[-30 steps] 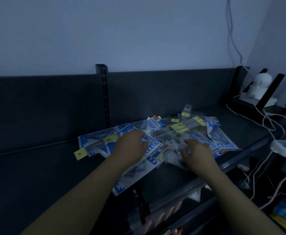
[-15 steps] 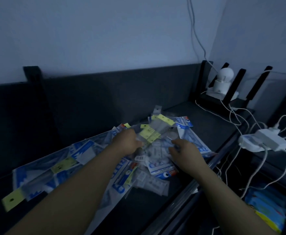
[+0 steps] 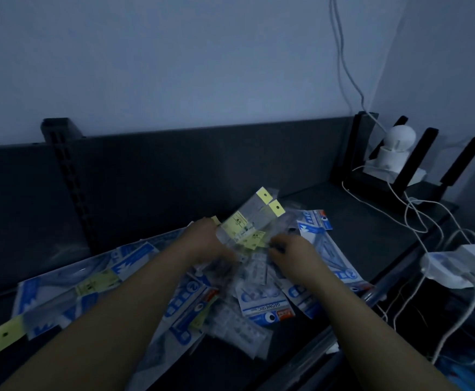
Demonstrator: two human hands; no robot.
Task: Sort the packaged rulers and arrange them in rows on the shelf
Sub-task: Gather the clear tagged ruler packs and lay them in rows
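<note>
Many packaged rulers (image 3: 247, 328) lie heaped unsorted on the shelf (image 3: 357, 230), no rows yet.

Risks, left to right:
- The blue packs (image 3: 70, 294) at 9 o'clock of the heap overlap loosely. We judge dragging one could shift its neighbours.
- The left hand (image 3: 205, 241) has its grip closed on a yellow-tagged bundle (image 3: 244, 224) tilted toward 1 o'clock. The slick sleeves could fan out and slip.
- The right hand (image 3: 295, 253) is at the bundle's lower end, blurred, so we cannot tell its grip.
- Packs at 5 o'clock sit near the shelf's front edge and could slide off.
- The white adapter (image 3: 453, 268) at 3 o'clock trails cables that could snag a pack.

Writing: a circled "2" on the blue packs, and "GEOMETRIC" on a pack (image 3: 267, 306) at 6 o'clock. The yellow labels are too small to read.
</note>
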